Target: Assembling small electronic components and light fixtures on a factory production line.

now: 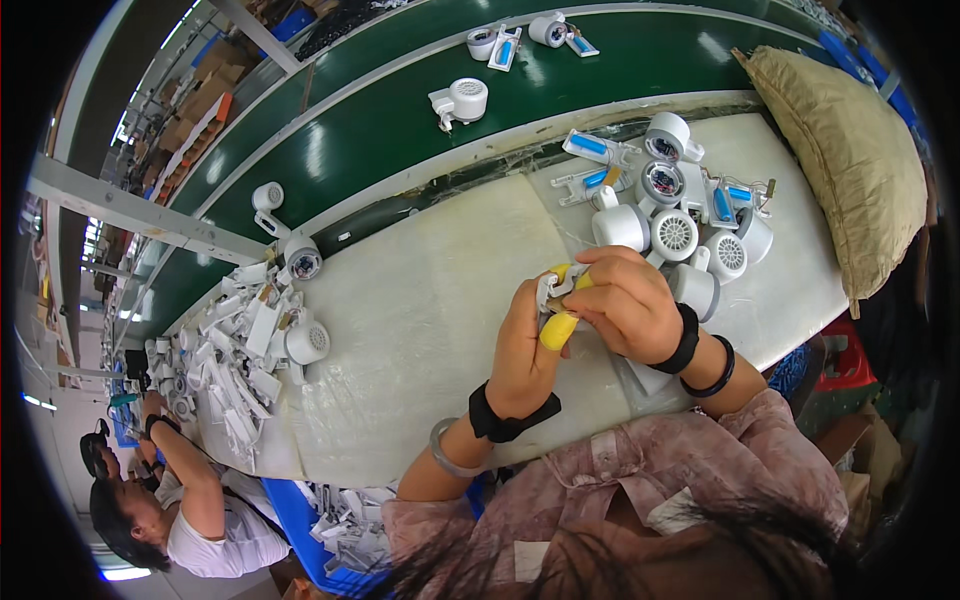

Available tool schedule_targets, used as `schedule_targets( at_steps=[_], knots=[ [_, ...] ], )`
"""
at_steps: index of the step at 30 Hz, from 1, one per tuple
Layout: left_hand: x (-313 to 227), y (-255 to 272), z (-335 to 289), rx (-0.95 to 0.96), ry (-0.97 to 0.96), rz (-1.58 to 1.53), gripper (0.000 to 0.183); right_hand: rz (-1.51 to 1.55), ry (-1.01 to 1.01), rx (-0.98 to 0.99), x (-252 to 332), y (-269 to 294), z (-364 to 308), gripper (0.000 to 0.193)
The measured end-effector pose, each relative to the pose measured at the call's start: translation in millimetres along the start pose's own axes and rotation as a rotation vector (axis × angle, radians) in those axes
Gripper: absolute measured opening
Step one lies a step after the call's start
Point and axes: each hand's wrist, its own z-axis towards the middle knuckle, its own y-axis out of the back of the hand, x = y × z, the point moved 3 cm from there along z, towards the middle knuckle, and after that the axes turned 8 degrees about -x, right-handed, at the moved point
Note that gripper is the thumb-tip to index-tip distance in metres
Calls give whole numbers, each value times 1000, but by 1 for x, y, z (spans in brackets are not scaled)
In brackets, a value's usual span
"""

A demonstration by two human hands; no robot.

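My left hand and my right hand meet above the worktable, fingers closed round a small white plastic part. Yellow covers sit on some of my fingertips, and the fingers hide most of the part. Just beyond my right hand lies a cluster of white fan heads with round grilles. Among them are white housings with blue cylinders, such as the one at the cluster's far side. An open-backed round housing shows wiring inside.
A pale sheet covers the worktable. White plastic parts are heaped at the left. Beyond runs a green conveyor carrying more fan units. A tan sack stands right. A blue bin sits below; a co-worker is at left.
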Motion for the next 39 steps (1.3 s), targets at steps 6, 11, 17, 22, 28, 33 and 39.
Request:
schedule_targets(
  at_steps=[6,11,17,22,28,33,39],
  knots=[
    [-1,1,-1,13,-27,33,35,1,32,49,0,2,1,22],
    [-2,1,0,8,-49,79,33,-22,20,19,0,1,0,24],
    [-1,3,1,-13,-35,84,27,-43,-18,44,4,1,-1,25],
    [-3,6,0,-69,6,47,19,-26,-119,46,10,-8,-3,31],
    [-7,11,4,-27,-63,-8,32,34,-296,98,9,2,0,38],
    [-30,29,14,-179,121,-214,30,10,-280,121,3,-1,23,55],
    [-50,62,43,-147,79,-164,22,64,-301,533,-6,-3,56,62]
  ],
)
